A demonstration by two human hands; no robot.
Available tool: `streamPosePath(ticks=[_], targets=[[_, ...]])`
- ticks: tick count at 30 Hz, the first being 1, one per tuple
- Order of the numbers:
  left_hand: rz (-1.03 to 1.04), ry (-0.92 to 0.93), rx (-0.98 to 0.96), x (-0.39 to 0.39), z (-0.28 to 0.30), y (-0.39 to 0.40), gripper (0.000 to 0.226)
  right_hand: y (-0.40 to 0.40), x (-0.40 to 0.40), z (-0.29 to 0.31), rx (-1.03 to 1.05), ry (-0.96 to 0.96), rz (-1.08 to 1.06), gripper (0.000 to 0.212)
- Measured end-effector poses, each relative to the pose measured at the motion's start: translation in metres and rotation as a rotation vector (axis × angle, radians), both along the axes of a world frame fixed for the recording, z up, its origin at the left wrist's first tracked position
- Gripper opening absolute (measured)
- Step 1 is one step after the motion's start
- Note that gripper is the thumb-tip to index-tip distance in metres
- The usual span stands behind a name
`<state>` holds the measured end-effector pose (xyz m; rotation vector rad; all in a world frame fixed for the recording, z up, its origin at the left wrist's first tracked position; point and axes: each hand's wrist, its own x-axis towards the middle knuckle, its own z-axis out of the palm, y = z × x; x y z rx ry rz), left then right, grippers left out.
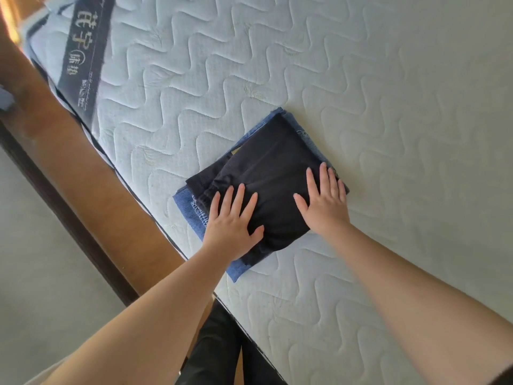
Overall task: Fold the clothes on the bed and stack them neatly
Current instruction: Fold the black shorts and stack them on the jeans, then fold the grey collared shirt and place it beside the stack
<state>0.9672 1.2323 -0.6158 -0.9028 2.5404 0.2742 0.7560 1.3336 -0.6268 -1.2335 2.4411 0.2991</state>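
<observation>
Quilted mattress fills frame | dark garment folded atop blue jeans (centre) | left hand, right hand — both flat, fingers spread, pressing the dark garment

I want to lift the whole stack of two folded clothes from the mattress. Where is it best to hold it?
Probably by the blue denim garment at the bottom: slide flat fingers under its two opposite edges, left and right, where denim sticks out past the black garment. Both hands already lie flat on top, near those edges.
</observation>
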Motion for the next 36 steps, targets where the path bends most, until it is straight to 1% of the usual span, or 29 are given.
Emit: streamPosePath(ticks=[2, 3, 5, 6, 8, 11, 13, 16, 19, 23, 26, 29, 32, 34, 36], targets=[[0.029, -0.052, 0.102, -0.008, 0.024, -0.008, 0.07, -0.007, -0.002, 0.025, 0.085, -0.084, 0.011, 0.072], [0.057, -0.045, 0.157, -0.013, 0.041, -0.012, 0.062, -0.009, 0.0, 0.04, 0.099, -0.121, 0.014, 0.07], [0.155, 0.051, 0.251, -0.016, 0.083, -0.017, 0.048, -0.007, 0.013, 0.075, 0.086, -0.191, 0.033, 0.064], [0.196, 0.11, 0.277, -0.013, 0.108, -0.017, 0.044, -0.004, 0.022, 0.094, 0.064, -0.219, 0.043, 0.061], [0.208, 0.206, 0.219, 0.001, 0.157, -0.013, 0.043, 0.008, 0.041, 0.132, -0.004, -0.213, 0.067, 0.057], [0.186, 0.26, 0.058, 0.032, 0.228, 0.001, 0.045, 0.026, 0.066, 0.195, -0.076, -0.183, 0.156, 0.052], [0.166, 0.267, -0.013, 0.058, 0.27, 0.016, 0.046, 0.041, 0.083, 0.236, -0.16, -0.153, 0.235, 0.047], [0.157, 0.21, -0.08, 0.097, 0.325, 0.041, 0.049, 0.061, 0.111, 0.296, -0.32, -0.115, 0.315, 0.041], [0.167, 0.196, -0.158, 0.13, 0.368, 0.064, 0.052, 0.073, 0.133, 0.34, -0.374, -0.103, 0.375, 0.039], [0.199, 0.18, -0.246, 0.163, 0.407, 0.089, 0.058, 0.083, 0.154, 0.38, -0.404, -0.081, 0.461, 0.042], [0.255, 0.191, -0.279, 0.18, 0.424, 0.104, 0.06, 0.09, 0.167, 0.399, -0.418, -0.066, 0.516, 0.044], [0.315, 0.222, -0.322, 0.197, 0.437, 0.116, 0.058, 0.089, 0.178, 0.413, -0.482, -0.059, 0.532, 0.043], [0.367, 0.21, -0.35, 0.219, 0.449, 0.117, 0.06, 0.077, 0.193, 0.423, -0.535, -0.06, 0.543, 0.048], [0.396, 0.182, -0.361, 0.236, 0.456, 0.112, 0.062, 0.06, 0.207, 0.428, -0.54, -0.066, 0.575, 0.053], [0.433, 0.175, -0.383, 0.255, 0.46, 0.103, 0.063, 0.039, 0.227, 0.432, -0.536, -0.088, 0.624, 0.054]])
